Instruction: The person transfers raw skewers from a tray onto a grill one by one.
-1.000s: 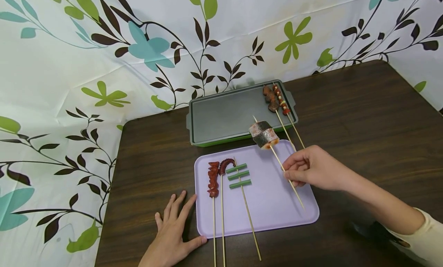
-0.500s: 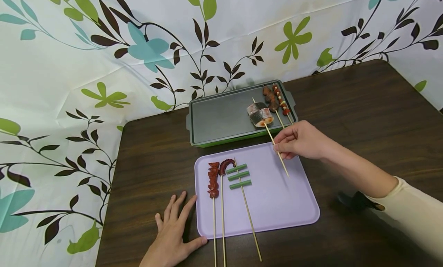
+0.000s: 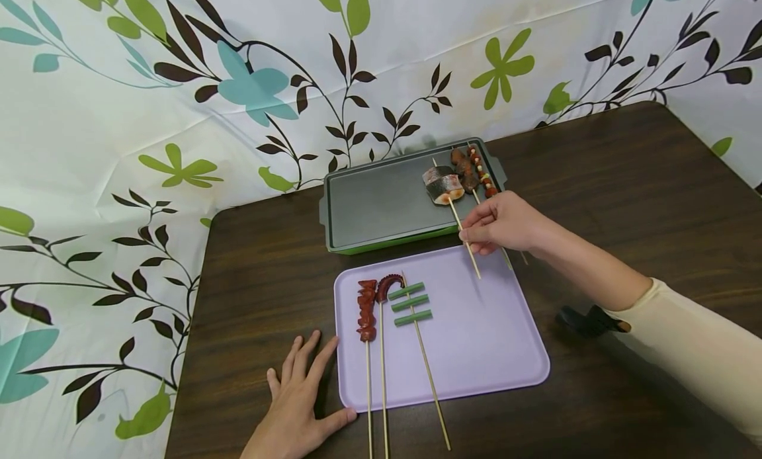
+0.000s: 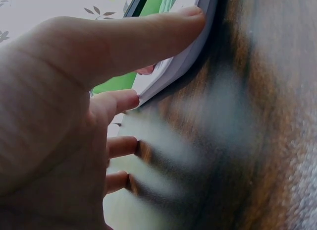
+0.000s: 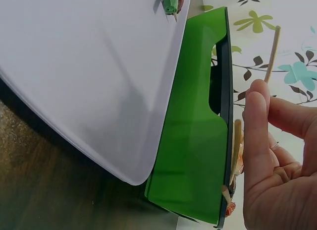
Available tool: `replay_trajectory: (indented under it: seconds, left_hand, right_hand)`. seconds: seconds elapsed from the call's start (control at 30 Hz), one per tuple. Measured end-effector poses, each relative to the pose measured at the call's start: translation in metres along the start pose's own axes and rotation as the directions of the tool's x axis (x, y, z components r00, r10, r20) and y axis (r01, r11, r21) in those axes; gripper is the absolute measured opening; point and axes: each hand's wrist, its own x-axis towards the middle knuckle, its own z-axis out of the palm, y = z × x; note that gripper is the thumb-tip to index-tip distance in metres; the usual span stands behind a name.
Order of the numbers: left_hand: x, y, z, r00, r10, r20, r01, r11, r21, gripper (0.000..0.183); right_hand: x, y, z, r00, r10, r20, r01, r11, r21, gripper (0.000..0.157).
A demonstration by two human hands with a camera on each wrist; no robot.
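Chunky skewer (image 3: 442,186), pinched in our right grip (image 3: 503,222), we should hold steady by the back edge of the tabletop (image 3: 595,208), left grip (image 3: 294,399) spread.

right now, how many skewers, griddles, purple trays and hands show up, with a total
Skewers: 6 (red pieces, tentacle, green sticks, fish-like chunks, brown meat, red-and-white pieces)
Grey griddle: 1
Purple tray: 1
Hands: 2 (left hand, right hand)
Total: 10

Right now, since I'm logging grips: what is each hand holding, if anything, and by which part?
The right hand pinches the skewer of dark-and-pale chunks by its bare stick, the end jutting past the grip. The left hand holds nothing.
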Motion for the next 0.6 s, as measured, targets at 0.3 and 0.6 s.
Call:
replay_trajectory:
  seconds: [0.3, 0.6]
  left_hand:
    - [0.0007, -0.0002, -0.0002, 1.000, -0.008, 0.009, 0.008, 1.000, -0.001, 0.108]
    - [0.0004, -0.0006, 0.0007, 1.000, -0.007, 0.003, 0.007, 1.000, 0.002, 0.108]
  right_hand:
    - [0.0035, -0.0032, 0.0033, 0.999, -0.021, -0.042, 0.019, 0.999, -0.040, 0.025]
    - [0.0043, -0.0027, 0.0059, 0.998, -0.019, -0.063, 0.014, 0.997, -0.080, 0.023]
